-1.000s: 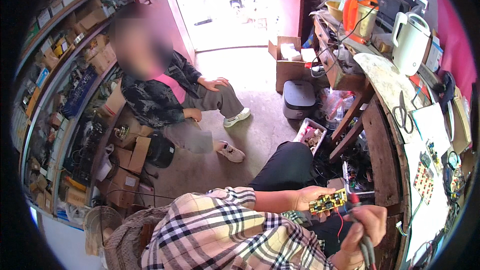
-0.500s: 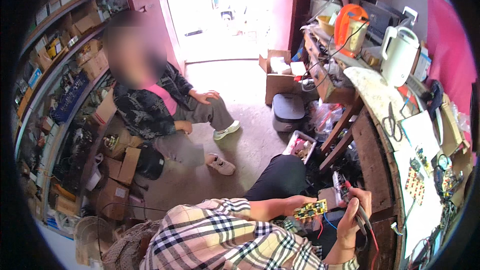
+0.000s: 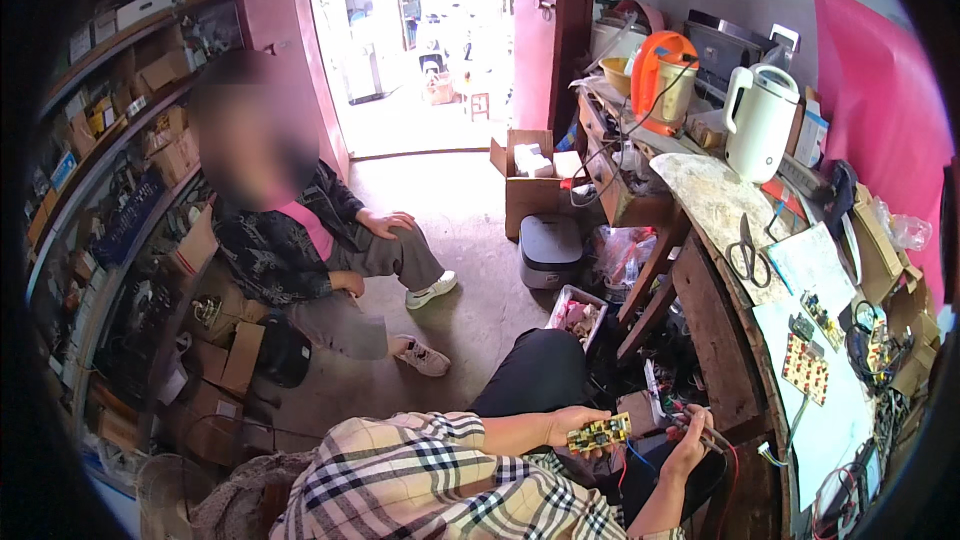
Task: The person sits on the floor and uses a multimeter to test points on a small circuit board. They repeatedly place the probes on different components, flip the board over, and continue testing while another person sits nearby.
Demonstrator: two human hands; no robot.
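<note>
My left hand (image 3: pixel 568 424) is closed on the edge of a small yellow circuit board (image 3: pixel 606 434), which carries dark and pale components. A blue wire (image 3: pixel 641 457) and a red one hang beside the board. To its right, my right hand (image 3: pixel 684 450) is closed around what look like test probes (image 3: pixel 712 436), with a red lead trailing down from them. The probe tips are too small to make out. Just beyond that hand is a slim white object (image 3: pixel 654 390), partly hidden. Both hands are above my lap, left of the workbench.
Scissors (image 3: pixel 748 256), a populated circuit board (image 3: pixel 805 368) and white paper (image 3: pixel 775 325) lie on the bench at right. A white kettle-like appliance (image 3: pixel 762 125) and an orange-handled jug (image 3: pixel 663 83) stand farther back. A seated person (image 3: pixel 290 240) is at left, near crowded shelves (image 3: pixel 120 130).
The whole view has shifted, so the surroundings sit farther left and mostly lower. The board is tilted a little differently in my left hand. My right hand still holds the probes.
</note>
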